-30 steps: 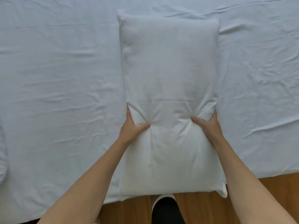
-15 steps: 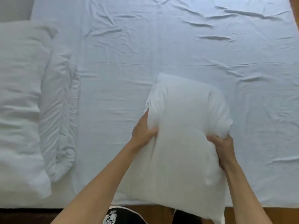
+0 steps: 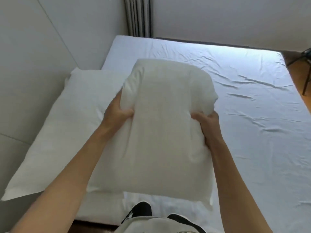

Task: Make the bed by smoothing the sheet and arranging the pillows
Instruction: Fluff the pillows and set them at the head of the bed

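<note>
Both hands grip one white pillow (image 3: 161, 125) and hold it up in front of the person, above the bed. The left hand (image 3: 116, 111) clamps the pillow's left edge: its thumb lies on the near face and presses a fold into the fabric, and its fingers wrap behind, out of sight. The right hand (image 3: 207, 121) clamps the right edge in the same manner, with the cloth bunched at the thumb. The pillow spans the gap between the two hands; its upper end rises beyond them and its lower end hangs toward the person's body.

A second pillow (image 3: 67, 125) lies flat on the bed to the left of the left hand, its long side against the wall (image 3: 33, 56). The held pillow overlaps its right part in view; contact between the two cannot be determined.

The white sheet (image 3: 244, 115) covers the mattress to the right of and beyond the right hand. It carries several shallow creases, mostly to the right of that hand.

Beyond both hands, a grey curtain (image 3: 138, 15) hangs at the far-left corner of the bed. Far to the right of the right hand, dark chair legs (image 3: 305, 64) stand on a wood floor (image 3: 297, 78). Below the hands, the person's dark shoes (image 3: 139, 211) show at the near edge of the bed.
</note>
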{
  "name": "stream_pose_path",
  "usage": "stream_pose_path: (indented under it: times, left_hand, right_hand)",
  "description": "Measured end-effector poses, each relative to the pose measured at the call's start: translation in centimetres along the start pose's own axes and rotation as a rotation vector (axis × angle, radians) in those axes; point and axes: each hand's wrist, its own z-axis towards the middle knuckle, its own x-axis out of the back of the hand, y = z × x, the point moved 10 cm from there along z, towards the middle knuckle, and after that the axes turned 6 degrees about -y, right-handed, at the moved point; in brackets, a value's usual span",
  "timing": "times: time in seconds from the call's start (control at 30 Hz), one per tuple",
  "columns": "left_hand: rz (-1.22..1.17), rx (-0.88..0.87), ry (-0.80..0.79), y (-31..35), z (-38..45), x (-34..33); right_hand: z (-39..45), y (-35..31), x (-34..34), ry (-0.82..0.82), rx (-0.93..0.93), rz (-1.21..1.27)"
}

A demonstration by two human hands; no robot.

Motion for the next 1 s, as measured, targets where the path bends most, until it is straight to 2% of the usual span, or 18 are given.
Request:
stream_pose_path:
  times: [0.17, 0.27, 0.4, 0.47, 0.6, 0.63, 0.7, 0.77, 0.87, 0.93, 1.0]
  left_hand:
    - [0.026, -0.074, 0.133, 3.3, -1.3, 15.2]
    - [0.069, -0.058, 0.203, 3.1, -1.9, 22.9]
    - [0.097, 0.029, 0.262, -1.2, -1.4, 30.9]
    - [0.104, 0.169, 0.260, -6.3, -0.9, 33.5]
    - [0.177, 0.590, 0.117, -19.7, -1.8, 31.3]
    - [0.221, 0.647, 0.090, -22.3, -2.0, 29.5]
    - [0.370, 0.711, 0.071, -25.0, -2.4, 26.3]
    - [0.503, 0.714, 0.163, -25.0, -2.8, 25.1]
    - [0.630, 0.609, 0.277, -23.3, -2.7, 24.9]
    - [0.707, 0.496, 0.275, -22.1, -2.0, 23.9]
    - [0.775, 0.371, 0.232, -20.8, -1.2, 21.9]
  right_hand:
    - [0.0, -7.5, -12.9, -0.137, 0.133, -0.024]
    - [0.3, -10.0, -20.0, -0.197, 0.179, -0.015]
    - [2.1, -8.4, -29.1, -0.268, 0.134, -0.107]
    - [3.3, -4.7, -33.1, -0.341, 0.018, -0.213]
    - [2.0, 6.7, -36.9, -0.592, -0.342, -0.603]
    - [1.5, 8.9, -36.7, -0.611, -0.401, -0.690]
    - [1.2, 11.0, -36.7, -0.579, -0.405, -0.761]
    - [1.2, 10.9, -37.7, -0.552, -0.327, -0.795]
    - [1.4, 8.1, -39.7, -0.485, -0.065, -0.920]
    - [1.2, 5.9, -41.2, -0.444, 0.154, -0.984]
    - [0.6, 4.8, -43.0, -0.482, 0.328, -1.071]
